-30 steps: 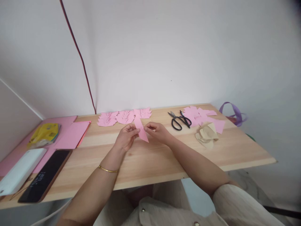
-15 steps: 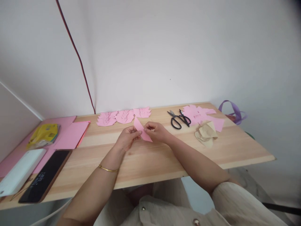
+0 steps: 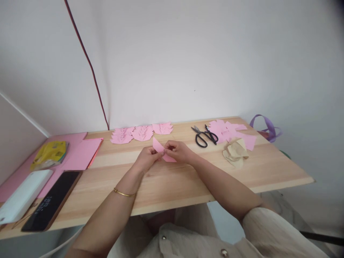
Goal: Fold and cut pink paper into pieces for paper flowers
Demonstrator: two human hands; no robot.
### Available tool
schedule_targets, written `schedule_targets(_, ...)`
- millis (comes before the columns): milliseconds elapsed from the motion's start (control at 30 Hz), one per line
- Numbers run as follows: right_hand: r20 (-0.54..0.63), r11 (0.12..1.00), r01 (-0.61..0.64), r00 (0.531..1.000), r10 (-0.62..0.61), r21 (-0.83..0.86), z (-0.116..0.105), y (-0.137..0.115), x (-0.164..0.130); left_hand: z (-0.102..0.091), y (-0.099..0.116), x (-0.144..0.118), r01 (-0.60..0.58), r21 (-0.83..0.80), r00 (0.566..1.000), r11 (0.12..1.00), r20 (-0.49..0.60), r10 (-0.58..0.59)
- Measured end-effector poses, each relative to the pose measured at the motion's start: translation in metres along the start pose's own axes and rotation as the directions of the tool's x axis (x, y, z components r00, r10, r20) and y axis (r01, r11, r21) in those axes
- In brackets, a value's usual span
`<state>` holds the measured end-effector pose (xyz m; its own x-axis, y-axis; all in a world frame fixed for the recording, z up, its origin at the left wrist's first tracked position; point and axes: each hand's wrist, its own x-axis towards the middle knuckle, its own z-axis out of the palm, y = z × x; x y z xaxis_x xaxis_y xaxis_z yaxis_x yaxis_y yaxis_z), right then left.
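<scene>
A small piece of pink paper (image 3: 158, 146) is held just above the wooden table, pinched by both hands. My left hand (image 3: 148, 156) grips its left side between thumb and fingers. On the other side my right hand (image 3: 178, 151) closes thumb and fingertips on the paper's middle. The fingers partly cover the piece, so its full outline and any fold are hard to make out. Behind it, along the wall, lie several pink paper cutouts (image 3: 143, 133) with jagged edges and small slits.
Black-handled scissors (image 3: 201, 139) and a pen (image 3: 207, 129) lie right of my hands, beside pink paper scraps (image 3: 219, 129) and crumpled tan paper (image 3: 235, 152). Pink sheets (image 3: 80, 154), a yellow packet (image 3: 52, 152), a white box-like device (image 3: 25, 193) and a phone (image 3: 52, 200) occupy the left.
The pink paper has turned and dipped slightly, its lower end now flatter and further right. My left hand has shifted a little right, toward my right hand.
</scene>
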<state>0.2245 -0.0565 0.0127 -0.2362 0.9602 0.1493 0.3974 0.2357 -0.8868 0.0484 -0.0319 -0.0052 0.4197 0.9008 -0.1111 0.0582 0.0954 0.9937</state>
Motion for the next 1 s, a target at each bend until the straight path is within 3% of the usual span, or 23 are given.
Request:
schedule_targets(400,0.007,0.999,-0.019,1.000,0.019,-0.039,-0.002,0.002,0.000,-0.002,0.011,0.002,-0.079,0.046,0.969,0.996,-0.233,0.088)
schedule_targets(533,-0.026,0.999,-0.036,0.999,0.036,0.006,-0.003,0.004,0.001,-0.003,0.008,0.002,-0.058,-0.081,0.990,0.995,-0.132,0.047)
schedule_targets(667,-0.051,0.997,-0.060,0.997,0.063,0.046,-0.003,0.004,0.002,-0.002,0.005,0.001,-0.004,-0.071,1.000,0.998,-0.001,0.004)
schedule_targets(1000,-0.033,0.992,-0.048,0.998,0.052,0.116,-0.002,0.002,0.002,0.000,-0.001,0.002,-0.006,-0.089,1.000,0.996,-0.021,0.004)
